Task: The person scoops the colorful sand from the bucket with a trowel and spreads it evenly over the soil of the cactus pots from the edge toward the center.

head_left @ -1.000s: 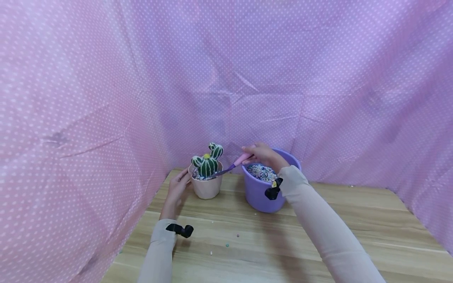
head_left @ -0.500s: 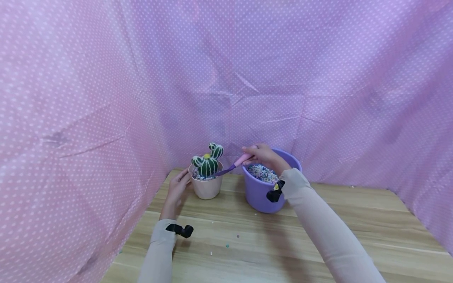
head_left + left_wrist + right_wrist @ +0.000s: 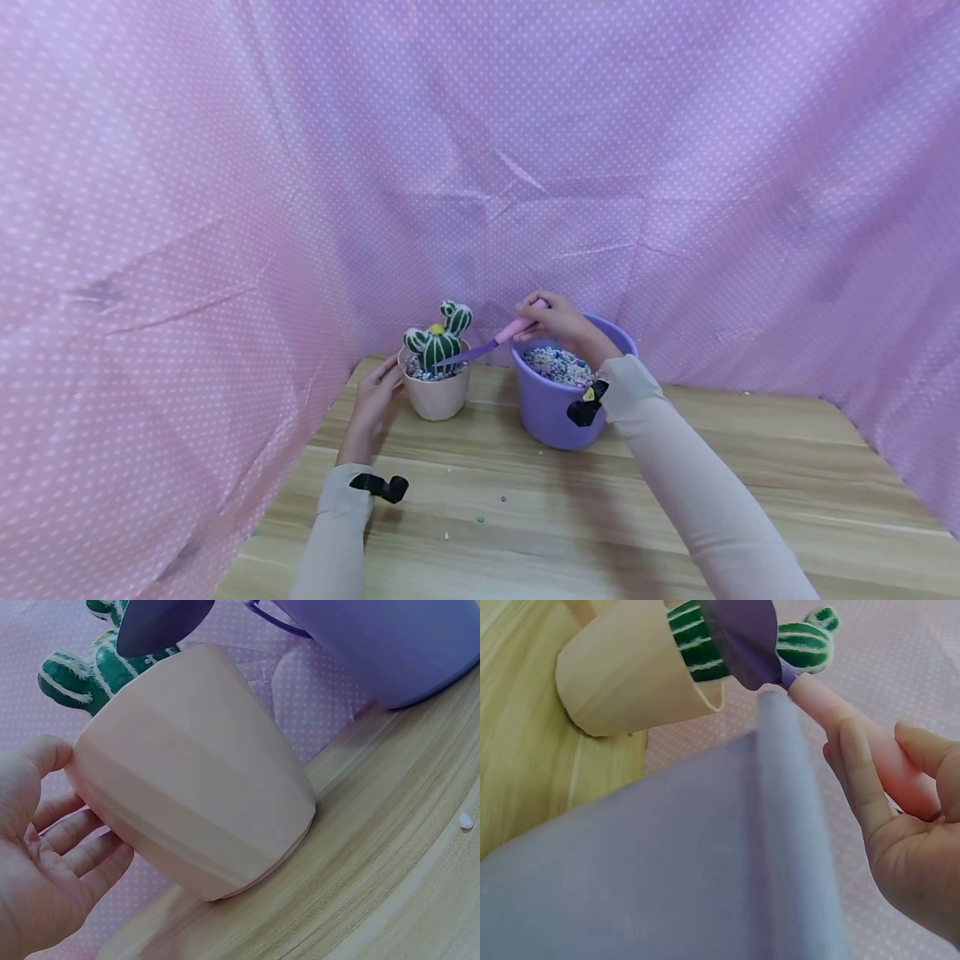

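Note:
My right hand (image 3: pixel 558 321) grips the pink handle of a small garden trowel (image 3: pixel 836 712) above the purple bucket's left rim. The trowel's purple blade (image 3: pixel 472 353) reaches left over the pale pink pot (image 3: pixel 437 400), in front of the cactus (image 3: pixel 441 350). This cactus is green with white stripes and a yellow top, and stands in small pebbles. At the pot's left side, my left hand (image 3: pixel 52 847) touches its wall with fairly straight fingers, the thumb near the rim. The purple bucket (image 3: pixel 551 417) holds many colored pebbles (image 3: pixel 557 364).
Several loose pebbles lie on the wooden table (image 3: pixel 525 533), one of them green (image 3: pixel 481 519). A pink dotted cloth (image 3: pixel 480 167) hangs behind and along both sides of the table.
The trowel has risen a little, its blade lifting from the pebbles in the pot to in front of the cactus. My right hand moved slightly up; my left hand stays at the pot.

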`<state>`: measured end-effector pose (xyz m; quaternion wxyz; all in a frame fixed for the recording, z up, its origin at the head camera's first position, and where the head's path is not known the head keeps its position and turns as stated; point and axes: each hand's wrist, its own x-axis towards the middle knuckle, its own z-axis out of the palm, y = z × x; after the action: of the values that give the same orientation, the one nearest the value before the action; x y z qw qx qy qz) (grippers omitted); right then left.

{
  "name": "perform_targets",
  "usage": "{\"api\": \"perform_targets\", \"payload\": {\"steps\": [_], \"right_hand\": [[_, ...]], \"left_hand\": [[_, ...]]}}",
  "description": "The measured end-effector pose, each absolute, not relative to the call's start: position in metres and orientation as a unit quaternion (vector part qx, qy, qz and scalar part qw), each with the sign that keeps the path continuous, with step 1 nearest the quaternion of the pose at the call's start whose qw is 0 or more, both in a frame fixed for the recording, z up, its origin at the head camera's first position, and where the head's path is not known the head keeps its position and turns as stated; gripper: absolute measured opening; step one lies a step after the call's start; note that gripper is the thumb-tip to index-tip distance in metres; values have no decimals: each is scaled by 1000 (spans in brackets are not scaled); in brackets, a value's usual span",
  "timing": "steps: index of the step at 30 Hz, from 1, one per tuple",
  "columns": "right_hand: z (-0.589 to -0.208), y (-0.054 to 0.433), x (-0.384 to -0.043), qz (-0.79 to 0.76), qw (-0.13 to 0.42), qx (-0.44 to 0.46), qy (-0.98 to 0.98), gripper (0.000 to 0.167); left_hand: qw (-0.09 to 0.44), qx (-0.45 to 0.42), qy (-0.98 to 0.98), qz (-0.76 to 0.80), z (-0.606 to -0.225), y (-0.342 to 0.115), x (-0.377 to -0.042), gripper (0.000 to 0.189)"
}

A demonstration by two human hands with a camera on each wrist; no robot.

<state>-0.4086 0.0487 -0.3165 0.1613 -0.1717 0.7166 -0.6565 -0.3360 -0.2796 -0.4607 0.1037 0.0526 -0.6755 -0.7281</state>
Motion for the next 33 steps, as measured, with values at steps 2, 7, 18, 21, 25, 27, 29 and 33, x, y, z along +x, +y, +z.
{"api": "perform_targets", "payload": {"steps": [2,7,18,21,25,27,29,33], "right_hand": [[-313,54,-407,-656,161,-180,715,6],[-301,71,-403,-649,163,-201,715,12],[-279,129,-389,-673,122,-186,705,19],[-280,147,-386,-680,113,-186,700,18],[-288,168,-382,-700,108,-212,673,18],[-292,177,-380,-707,113,-228,660,14],[-296,184,-377,-713,118,-235,650,14],[-301,199,-371,-719,104,-217,652,15]], "left_hand": [[104,51,-679,-725,-460,-278,-335,48],[107,48,-679,-725,-459,-275,-332,48],[101,54,-658,-744,-452,-266,-321,50],[105,61,-647,-753,-452,-265,-319,49],[116,77,-650,-747,-457,-265,-318,49],[131,99,-654,-738,-454,-261,-314,49],[163,137,-639,-739,-448,-253,-309,48],[313,198,-579,-726,-427,-229,-296,42]]}}
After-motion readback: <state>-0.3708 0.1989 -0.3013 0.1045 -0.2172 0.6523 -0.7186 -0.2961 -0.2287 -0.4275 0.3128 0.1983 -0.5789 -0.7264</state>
